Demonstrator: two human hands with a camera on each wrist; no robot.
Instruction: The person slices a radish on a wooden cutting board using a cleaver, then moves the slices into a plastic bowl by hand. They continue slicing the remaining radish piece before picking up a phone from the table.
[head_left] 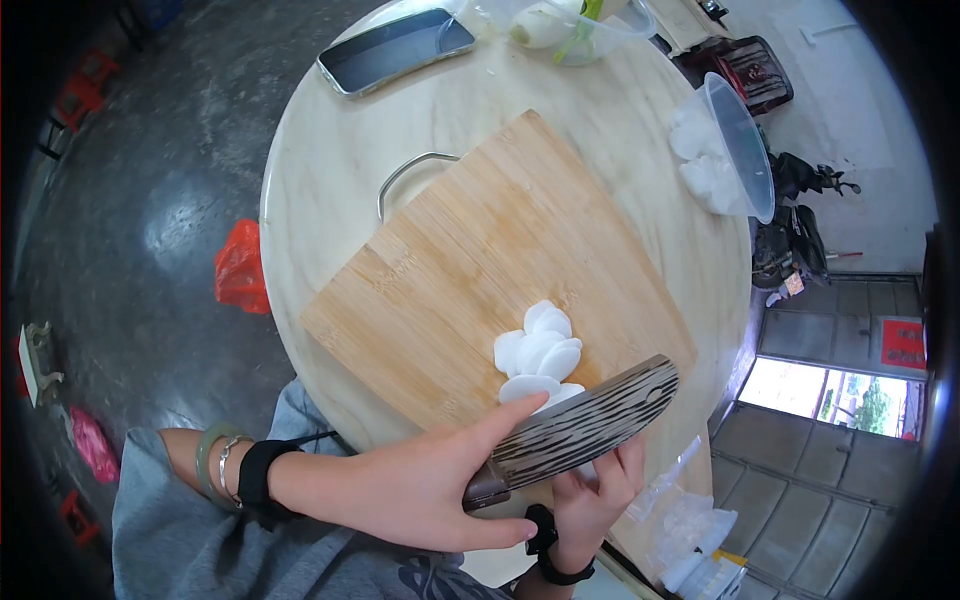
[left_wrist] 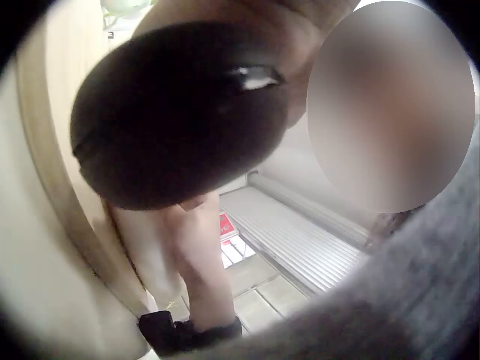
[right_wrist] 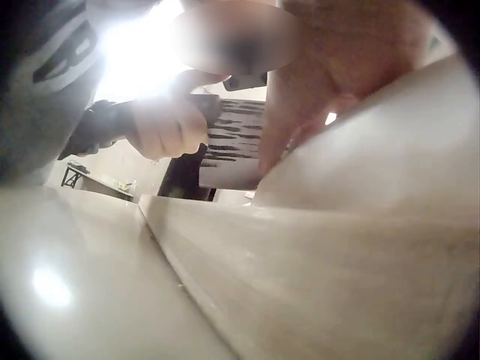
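In the head view my left hand [head_left: 400, 495] grips the dark handle of a kitchen knife [head_left: 590, 420] with a black-and-white streaked blade. The blade stands tilted over the near corner of a wooden cutting board [head_left: 480, 240]. Several thin white vegetable slices [head_left: 538, 352] lie on the board at the blade's left side. On the other side, my right hand [head_left: 605, 485] has its fingers curled over a white vegetable piece [head_left: 586, 470], mostly hidden by blade and fingers. The right wrist view shows the streaked blade [right_wrist: 234, 135] between both hands.
A phone [head_left: 395, 52] lies at the far side of the round table. A clear container [head_left: 600, 35] with a white vegetable and green stalks stands beyond the board; another bowl [head_left: 740, 150] with white pieces sits at right. Plastic bags [head_left: 690, 530] lie near my right hand.
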